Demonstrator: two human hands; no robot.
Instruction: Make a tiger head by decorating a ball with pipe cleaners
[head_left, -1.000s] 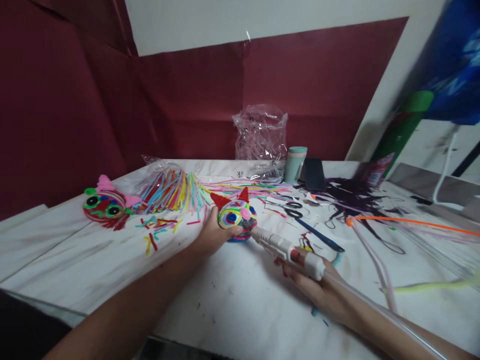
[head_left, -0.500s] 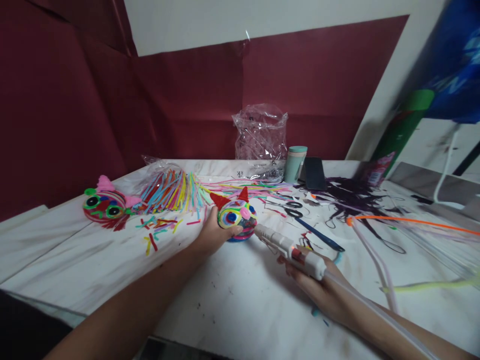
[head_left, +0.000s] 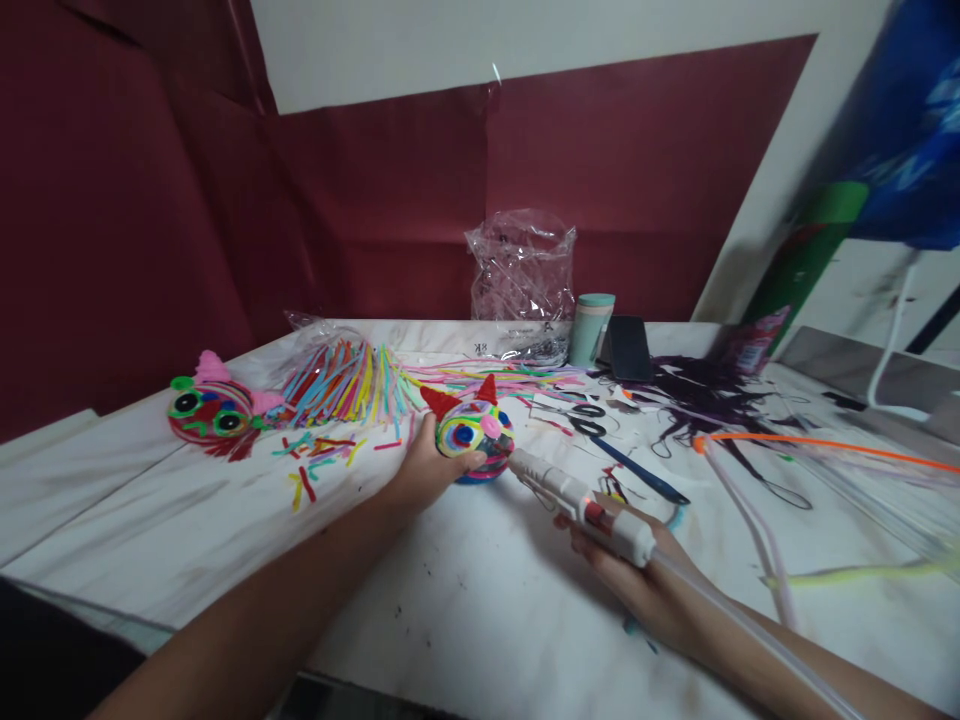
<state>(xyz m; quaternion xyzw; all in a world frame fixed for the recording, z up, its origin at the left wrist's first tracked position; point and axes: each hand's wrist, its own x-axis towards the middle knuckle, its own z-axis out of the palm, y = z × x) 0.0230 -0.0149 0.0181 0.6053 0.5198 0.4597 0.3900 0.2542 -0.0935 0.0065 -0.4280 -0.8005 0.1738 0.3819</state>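
My left hand (head_left: 429, 462) is closed round the left side of a small multicoloured animal head (head_left: 480, 428), its thumb on the front. The head has red pointed ears, blue ringed eyes and a pink nose. My right hand (head_left: 626, 560) grips a white hot glue gun (head_left: 577, 500), whose nozzle points at the right side of the head's mouth area. Whether the tip touches it, I cannot tell. A pale cord or glue stick trails from the gun's back along my right forearm. A second decorated head (head_left: 214, 410), with green-rimmed eyes and pink tufts, lies at the left.
Cut pipe cleaner pieces (head_left: 319, 455) are scattered beside a bagged bundle of pipe cleaners (head_left: 345, 385). Scissors (head_left: 589, 418) and a dark blue stick (head_left: 641, 470) lie beyond the gun. A green cup (head_left: 592, 330), a phone (head_left: 628, 347) and dark purple strands (head_left: 697, 390) are farther back.
Almost nothing differs. Both hands, the animal head and the glue gun hold practically the same positions; the view has shifted very slightly.
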